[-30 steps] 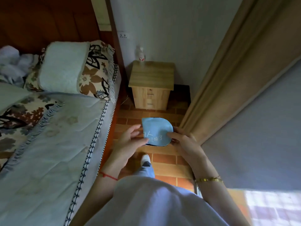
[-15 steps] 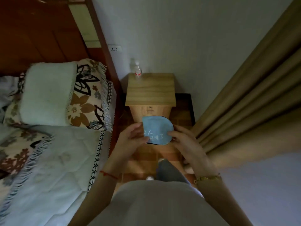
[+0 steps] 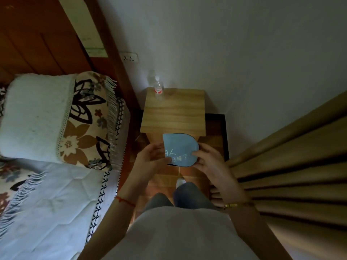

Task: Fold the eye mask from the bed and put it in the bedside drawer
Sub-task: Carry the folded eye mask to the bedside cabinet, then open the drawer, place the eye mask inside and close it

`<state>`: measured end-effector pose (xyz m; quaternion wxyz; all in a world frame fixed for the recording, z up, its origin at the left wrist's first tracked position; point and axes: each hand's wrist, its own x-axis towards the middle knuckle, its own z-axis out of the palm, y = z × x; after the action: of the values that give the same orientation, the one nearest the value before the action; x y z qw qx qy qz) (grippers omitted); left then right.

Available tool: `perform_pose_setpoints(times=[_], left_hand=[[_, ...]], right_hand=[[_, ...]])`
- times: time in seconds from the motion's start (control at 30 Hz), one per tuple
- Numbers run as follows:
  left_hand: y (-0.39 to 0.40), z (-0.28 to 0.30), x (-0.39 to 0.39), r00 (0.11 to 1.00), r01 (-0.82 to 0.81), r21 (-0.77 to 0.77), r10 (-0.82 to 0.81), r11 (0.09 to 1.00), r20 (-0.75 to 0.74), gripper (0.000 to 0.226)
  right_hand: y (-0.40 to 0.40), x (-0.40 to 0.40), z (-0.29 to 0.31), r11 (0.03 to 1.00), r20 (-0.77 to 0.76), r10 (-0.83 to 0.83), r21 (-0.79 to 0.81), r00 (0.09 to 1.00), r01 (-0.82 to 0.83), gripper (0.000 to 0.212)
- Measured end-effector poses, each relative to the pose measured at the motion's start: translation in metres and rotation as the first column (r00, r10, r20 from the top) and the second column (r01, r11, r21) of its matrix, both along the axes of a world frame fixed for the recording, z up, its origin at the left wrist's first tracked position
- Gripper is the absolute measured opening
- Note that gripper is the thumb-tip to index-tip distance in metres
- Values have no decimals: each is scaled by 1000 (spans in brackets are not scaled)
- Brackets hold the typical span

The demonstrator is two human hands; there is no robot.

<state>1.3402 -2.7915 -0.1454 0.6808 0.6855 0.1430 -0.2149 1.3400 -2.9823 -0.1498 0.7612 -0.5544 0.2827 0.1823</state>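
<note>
We see a matt blue cloth eye mask, a grained wooden nightstand, a quilted bedspread, a clear plastic bottle.

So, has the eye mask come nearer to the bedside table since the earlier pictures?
Yes. The eye mask, held in both hands, now overlaps the front edge of the bedside table; earlier, bare floor lay between them.

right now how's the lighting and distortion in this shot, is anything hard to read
Head view: dim overall, corners darkened. Wide-angle bending splays the curtain and headboard outward. The eye mask, held by the left hand and right hand, is sharp enough to show pale lettering. The clear bottle on the nightstand looks washed out and blurry.
</note>
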Motion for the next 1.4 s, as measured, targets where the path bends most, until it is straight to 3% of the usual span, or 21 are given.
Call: perform_pose_setpoints(times=[0.27,0.67,0.93,1.1,1.27,1.4], left_hand=[[-12,-98,50,1000,2,16,-1,1000,-29,47],[-20,-325,98,999,-23,1,23,1000,-36,49],[-17,-461,116,1000,-24,3,24,1000,-1,53],[-13,-508,120,998,16,17,-17,1000,55,51],[-12,-535,134,994,37,-16,-35,999,107,31],[-16,-560,173,1000,20,-59,-20,998,14,35]], right_hand=[[-9,52,-99,1000,-41,-8,-13,999,7,23],[-11,102,-333,1000,-86,-12,6,996,12,19],[-15,123,-464,999,-14,11,-41,1000,-12,19],[-16,124,-512,1000,8,-11,-14,1000,11,20],[-18,126,-531,998,26,-32,51,999,30,32],[-20,130,-533,997,52,-70,44,996,67,33]])
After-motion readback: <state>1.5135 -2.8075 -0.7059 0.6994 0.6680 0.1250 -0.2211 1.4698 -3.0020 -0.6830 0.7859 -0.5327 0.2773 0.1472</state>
